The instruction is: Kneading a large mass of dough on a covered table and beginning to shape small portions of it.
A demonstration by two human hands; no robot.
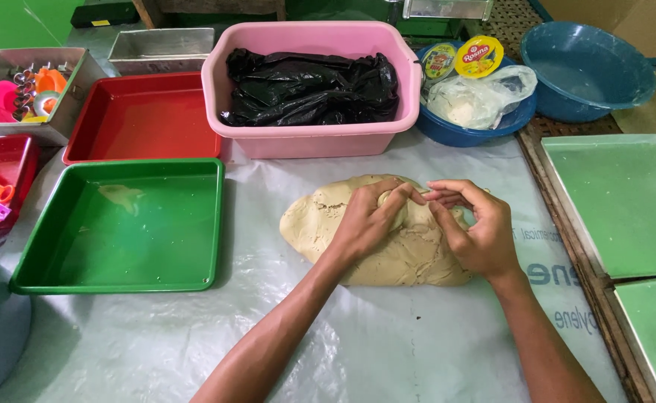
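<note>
The flat, tan slab of dough (358,227) lies mid-tabletop, long axis nine-to-three, directly under both hands, whose fingers (395,195) curl together, apparently pinching a small lump off its twelve-o'clock edge.

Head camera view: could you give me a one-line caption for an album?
Both hands, left hand and right hand, pinch a dough mound beside a green tray.

Probably a bakery kitchen — dough (358,231), trays (119,224).
</note>
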